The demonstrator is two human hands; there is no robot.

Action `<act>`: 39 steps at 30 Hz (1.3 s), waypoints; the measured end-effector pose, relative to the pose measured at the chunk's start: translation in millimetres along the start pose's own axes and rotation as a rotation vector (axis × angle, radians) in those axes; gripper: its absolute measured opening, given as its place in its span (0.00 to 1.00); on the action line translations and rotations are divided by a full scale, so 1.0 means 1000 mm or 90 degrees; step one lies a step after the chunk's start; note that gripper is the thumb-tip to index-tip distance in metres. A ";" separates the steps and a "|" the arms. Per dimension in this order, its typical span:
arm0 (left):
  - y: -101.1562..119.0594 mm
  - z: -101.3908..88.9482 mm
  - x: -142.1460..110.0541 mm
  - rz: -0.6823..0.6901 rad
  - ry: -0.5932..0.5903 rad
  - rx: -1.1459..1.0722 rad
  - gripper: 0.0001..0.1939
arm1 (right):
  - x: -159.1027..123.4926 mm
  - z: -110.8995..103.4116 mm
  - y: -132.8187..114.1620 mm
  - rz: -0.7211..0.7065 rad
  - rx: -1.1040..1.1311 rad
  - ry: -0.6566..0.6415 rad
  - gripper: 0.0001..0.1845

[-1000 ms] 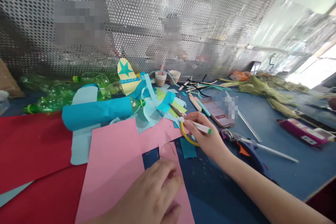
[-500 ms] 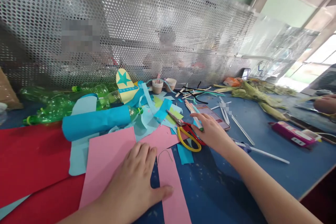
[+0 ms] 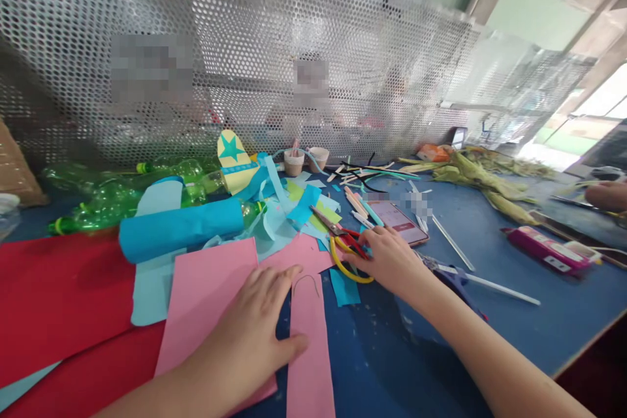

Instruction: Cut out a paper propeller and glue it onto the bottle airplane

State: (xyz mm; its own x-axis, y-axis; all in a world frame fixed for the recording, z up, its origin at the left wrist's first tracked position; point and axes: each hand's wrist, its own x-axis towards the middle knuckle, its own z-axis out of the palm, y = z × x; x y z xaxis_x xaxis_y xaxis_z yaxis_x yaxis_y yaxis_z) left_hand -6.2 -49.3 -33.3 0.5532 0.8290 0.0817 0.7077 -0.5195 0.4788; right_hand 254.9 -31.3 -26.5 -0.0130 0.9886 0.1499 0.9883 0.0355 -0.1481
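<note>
My left hand [image 3: 249, 326] lies open over the pink paper sheet [image 3: 210, 287], its thumb at the edge of a pink paper strip [image 3: 309, 339]. A curved pencil line shows near the strip's far end. My right hand [image 3: 389, 258] has its fingers closed at the handles of a pair of scissors [image 3: 337, 232] with red and yellow grips; the fingers partly cover the handles. The blades point away toward the paper scraps. Just beyond the right hand lie several pens [image 3: 360, 206] and a phone [image 3: 401, 225].
A blue paper-wrapped bottle [image 3: 181, 228], green plastic bottles [image 3: 105, 199] and red paper [image 3: 63, 300] lie left. Corn husks [image 3: 470, 176], a purple box [image 3: 548, 249] and white straws [image 3: 453, 241] lie right. A perforated metal screen [image 3: 245, 46] stands behind. Another person's hand [image 3: 607, 196] is at far right.
My right hand has moved back from the pens to the scissors handles, uncovering the pens. My left hand has shifted slightly left, and the pink strip's near end has swung left.
</note>
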 end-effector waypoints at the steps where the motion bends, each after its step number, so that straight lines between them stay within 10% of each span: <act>1: 0.001 -0.001 0.000 -0.006 -0.008 -0.012 0.36 | -0.002 0.001 -0.002 -0.003 0.003 -0.015 0.19; 14: 0.017 -0.009 -0.006 -0.017 -0.119 -0.165 0.33 | -0.002 0.003 0.000 0.065 0.228 -0.057 0.07; 24: 0.015 -0.004 -0.006 0.019 -0.035 -0.429 0.35 | -0.016 -0.012 -0.046 0.052 0.691 -0.114 0.29; 35: 0.007 -0.008 0.009 -0.214 -0.056 -0.830 0.53 | -0.019 0.022 -0.057 0.009 0.903 -0.131 0.27; 39: 0.006 -0.006 0.011 -0.182 -0.072 -0.799 0.33 | -0.019 0.030 -0.058 -0.025 0.941 -0.135 0.26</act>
State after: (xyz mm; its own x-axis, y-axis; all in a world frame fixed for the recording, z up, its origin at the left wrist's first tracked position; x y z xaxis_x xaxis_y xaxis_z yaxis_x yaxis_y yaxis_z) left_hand 1.1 -42.1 -24.3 0.5294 0.8236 -0.2036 -0.0544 0.2724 0.9606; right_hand 193.3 -47.9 -49.8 -0.1848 0.9812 0.0550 -0.0536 0.0458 -0.9975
